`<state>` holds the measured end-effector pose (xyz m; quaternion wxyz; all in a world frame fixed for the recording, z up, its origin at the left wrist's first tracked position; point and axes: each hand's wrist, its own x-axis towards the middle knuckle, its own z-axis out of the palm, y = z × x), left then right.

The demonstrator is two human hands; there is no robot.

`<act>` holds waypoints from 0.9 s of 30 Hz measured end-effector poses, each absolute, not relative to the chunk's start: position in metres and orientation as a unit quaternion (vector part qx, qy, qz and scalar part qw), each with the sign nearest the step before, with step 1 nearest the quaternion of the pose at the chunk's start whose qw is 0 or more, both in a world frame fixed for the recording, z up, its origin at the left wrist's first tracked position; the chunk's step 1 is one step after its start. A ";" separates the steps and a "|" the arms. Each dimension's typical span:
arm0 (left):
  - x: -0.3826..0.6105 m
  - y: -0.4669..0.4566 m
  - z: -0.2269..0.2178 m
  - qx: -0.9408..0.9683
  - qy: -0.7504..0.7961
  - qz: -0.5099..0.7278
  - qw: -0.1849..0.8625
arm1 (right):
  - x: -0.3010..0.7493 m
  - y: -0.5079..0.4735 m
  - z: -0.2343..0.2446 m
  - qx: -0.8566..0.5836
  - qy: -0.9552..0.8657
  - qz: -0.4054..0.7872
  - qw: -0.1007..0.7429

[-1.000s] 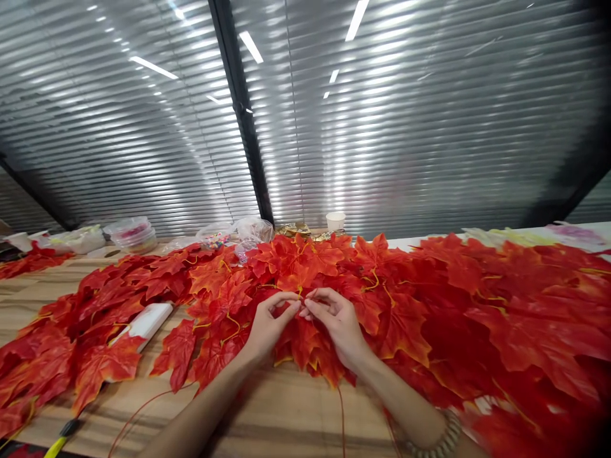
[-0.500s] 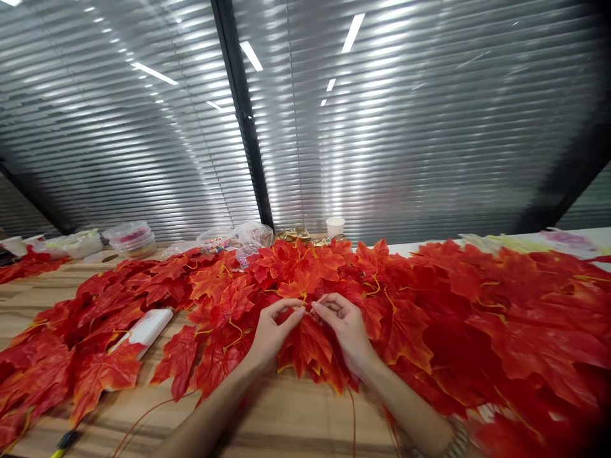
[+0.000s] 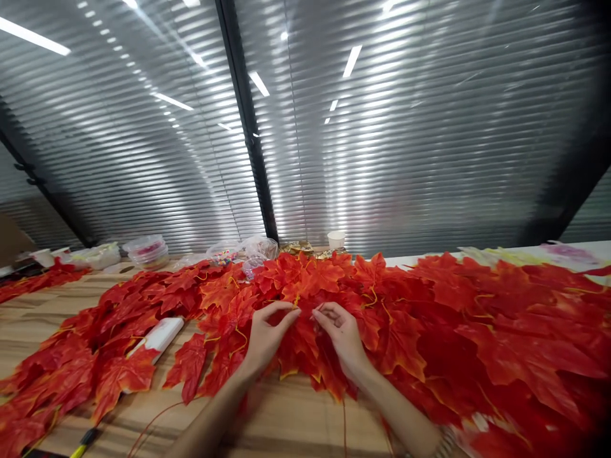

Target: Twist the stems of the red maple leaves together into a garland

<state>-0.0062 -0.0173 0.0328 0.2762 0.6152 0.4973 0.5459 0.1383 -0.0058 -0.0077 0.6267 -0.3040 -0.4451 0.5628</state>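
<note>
Red artificial maple leaves [image 3: 298, 346] with yellow stems hang and lie all around my hands. My left hand [image 3: 265, 337] is closed in a pinch at a yellow stem [image 3: 296, 302] near the middle of the pile. Just to its right, my right hand [image 3: 341, 334] pinches with thumb and forefinger; whatever is between the tips is too small to make out. A narrow gap separates the two hands. Below them a thin red cord [image 3: 344, 423] runs down over the wooden table [image 3: 296, 413], and a red cord also curves at the left.
A white box-like object [image 3: 162, 337] lies partly under leaves at the left, with a yellow-and-black tool [image 3: 84, 442] nearer me. Along the back stand clear plastic tubs [image 3: 146, 251], plastic bags [image 3: 260, 248] and a white paper cup [image 3: 336, 240], before blinds [image 3: 405, 140].
My hands have drawn slightly apart, widening the gap between their fingertips. The camera view has tilted up and turned a little to the left.
</note>
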 end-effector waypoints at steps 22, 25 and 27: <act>-0.192 0.021 0.120 0.757 0.621 0.203 -0.011 | 0.136 -0.011 -0.003 -0.278 -0.493 0.555 0.609; -0.197 0.026 0.116 0.755 0.621 0.212 0.014 | 0.136 -0.010 -0.005 -0.278 -0.503 0.549 0.607; -0.196 0.031 0.111 0.743 0.622 0.247 0.014 | 0.136 -0.009 -0.007 -0.281 -0.504 0.545 0.608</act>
